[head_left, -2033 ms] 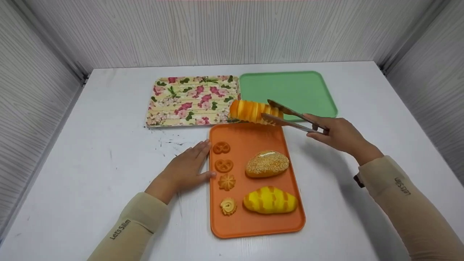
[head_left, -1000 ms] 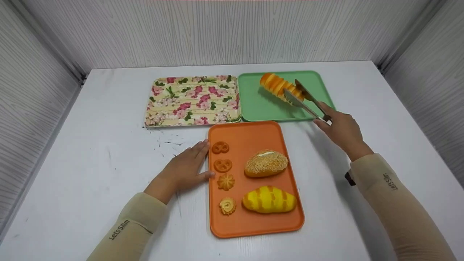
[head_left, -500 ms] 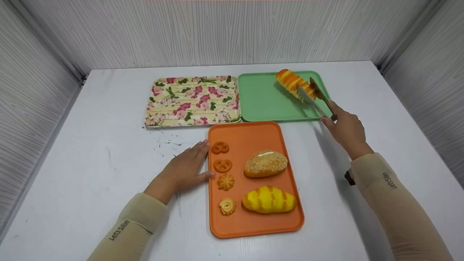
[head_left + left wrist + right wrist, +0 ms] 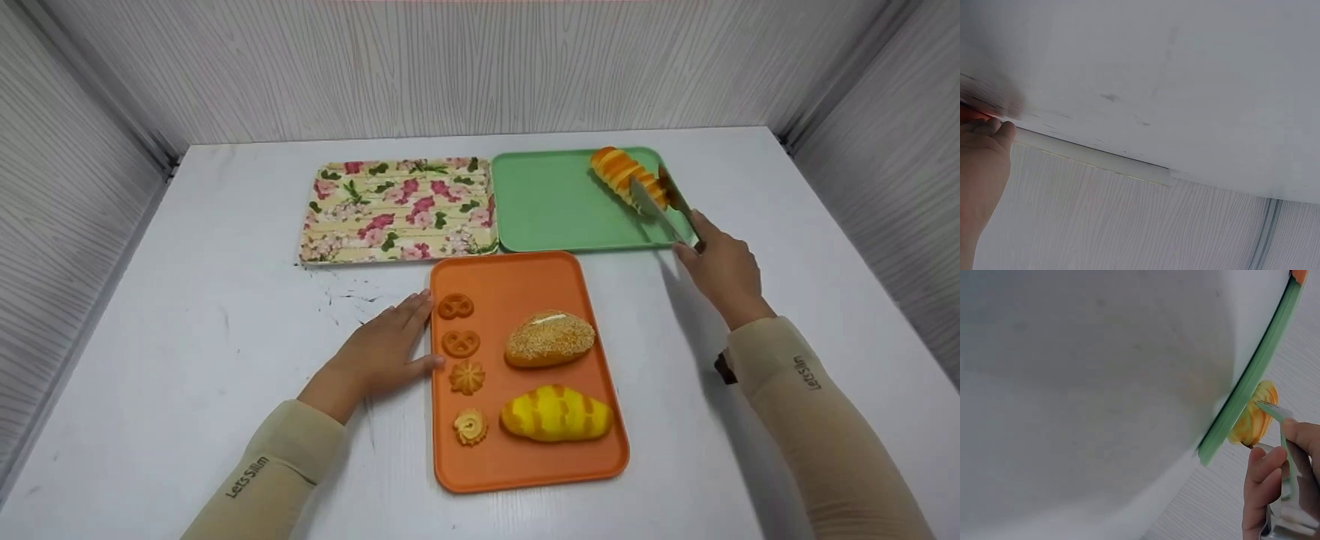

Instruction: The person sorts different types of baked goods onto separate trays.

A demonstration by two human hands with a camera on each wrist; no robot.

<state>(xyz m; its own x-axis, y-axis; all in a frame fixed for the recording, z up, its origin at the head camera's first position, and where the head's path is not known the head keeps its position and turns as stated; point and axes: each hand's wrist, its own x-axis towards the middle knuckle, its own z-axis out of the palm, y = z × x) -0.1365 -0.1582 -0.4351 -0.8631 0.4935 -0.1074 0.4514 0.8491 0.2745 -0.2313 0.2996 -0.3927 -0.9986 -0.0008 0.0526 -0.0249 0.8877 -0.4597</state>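
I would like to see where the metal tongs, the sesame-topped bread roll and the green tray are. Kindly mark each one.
Metal tongs (image 4: 648, 203), head view: the blade on the picture's left.
Sesame-topped bread roll (image 4: 551, 341), head view: middle of its seeded top.
Green tray (image 4: 546, 202), head view: bare part of its base.

Behind the bare left hand (image 4: 379, 349), a beige sleeve (image 4: 259, 484) ends in a wide, smooth cuff (image 4: 307, 431) with a short dark crease at its rear edge; dark lettering (image 4: 247, 477) there seems to read "Let's Silim". Behind the bare right hand (image 4: 724, 274), the matching sleeve carries similar lettering, and a small black piece (image 4: 724, 369) pokes out beside its cuff.
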